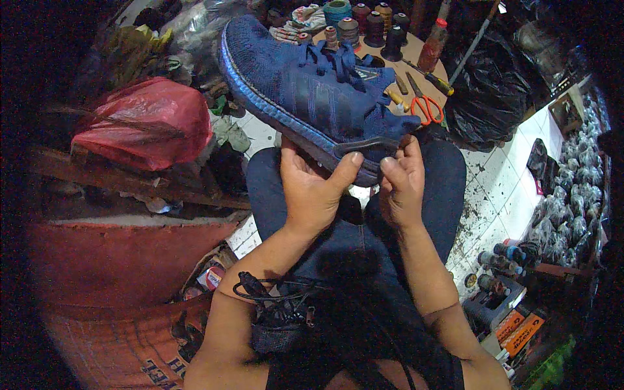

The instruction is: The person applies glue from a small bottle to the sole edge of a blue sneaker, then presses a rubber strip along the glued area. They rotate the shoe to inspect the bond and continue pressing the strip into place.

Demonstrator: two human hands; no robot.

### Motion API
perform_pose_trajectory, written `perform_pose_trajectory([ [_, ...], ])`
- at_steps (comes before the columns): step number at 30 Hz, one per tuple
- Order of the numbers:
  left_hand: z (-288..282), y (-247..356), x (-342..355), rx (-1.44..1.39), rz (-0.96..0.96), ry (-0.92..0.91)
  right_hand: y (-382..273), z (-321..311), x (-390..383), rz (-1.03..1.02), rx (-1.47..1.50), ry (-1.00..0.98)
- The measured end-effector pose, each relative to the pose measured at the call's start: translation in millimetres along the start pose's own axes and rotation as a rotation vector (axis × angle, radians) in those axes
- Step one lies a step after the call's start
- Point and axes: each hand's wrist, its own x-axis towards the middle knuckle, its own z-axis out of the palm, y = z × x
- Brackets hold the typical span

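A dark blue lace-up sneaker (312, 94) is held up above my lap, its toe pointing to the upper left and its heel toward my right hand. My left hand (315, 188) grips the sole from below, with the thumb pressed on the sole's side near the heel. At the heel end, my right hand (403, 179) pinches the shoe, thumb against the sole edge and curled fingers behind it. The sole's underside is mostly turned away from view.
Beyond the shoe, a round board (426, 62) carries several thread spools (375, 29), orange-handled scissors (427, 109) and a screwdriver (440, 84). A black plastic bag (491, 97) lies to the right, a red plastic bag (146, 123) to the left. Bottles (500, 263) stand at the lower right.
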Motion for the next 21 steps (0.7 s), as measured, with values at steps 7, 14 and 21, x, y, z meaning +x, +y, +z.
perform_pose_trajectory([
  [7, 2.7, -6.9, -4.2, -0.050, -0.016, -0.022, 0.0, 5.4, -1.7, 0.059, -0.010, 0.139],
  [14, -3.3, -10.6, -2.1, -0.141, 0.003, -0.035, -0.7, 4.5, 0.2, 0.049, -0.066, 0.107],
  [21, -4.7, -5.2, -1.4, -0.166, -0.084, -0.027, -6.3, 7.0, -0.8, 0.090, -0.089, 0.129],
])
